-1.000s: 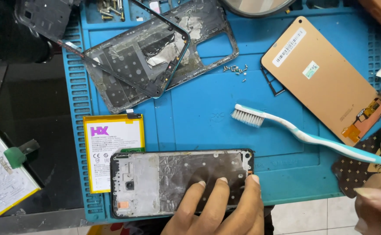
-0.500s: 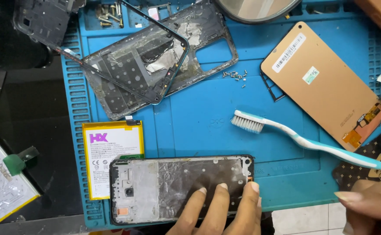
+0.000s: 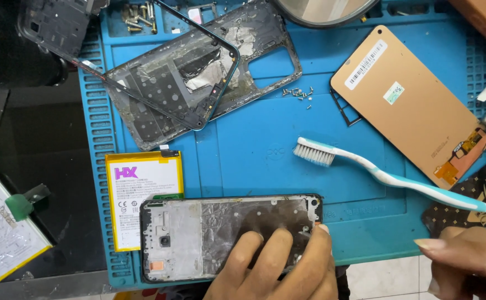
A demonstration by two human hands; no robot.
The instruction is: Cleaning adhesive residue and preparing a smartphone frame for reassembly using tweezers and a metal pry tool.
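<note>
We see the left hand at about six o'clock in the head view, its fingers laid flat and slightly spread on the phone frame, pressing it down onto the blue work mat. The frame lies lengthwise at the mat's near edge, metal inner side up, with its camera end toward nine o'clock. The right hand sits at four o'clock, near the handle end of the toothbrush; its fingers look drawn together, but we cannot tell whether they pinch anything, since the frame edge cuts them off. The toothbrush rests on the mat at three o'clock from centre, bristles pointing toward the middle. A yellow-edged battery lies just beside the frame at its ten o'clock, partly under its corner. At twelve o'clock two stripped back covers lie stacked, with tiny screws scattered near them. A copper-coloured display panel lies at two o'clock, back side up. Another battery lies off the mat at nine o'clock.
</note>
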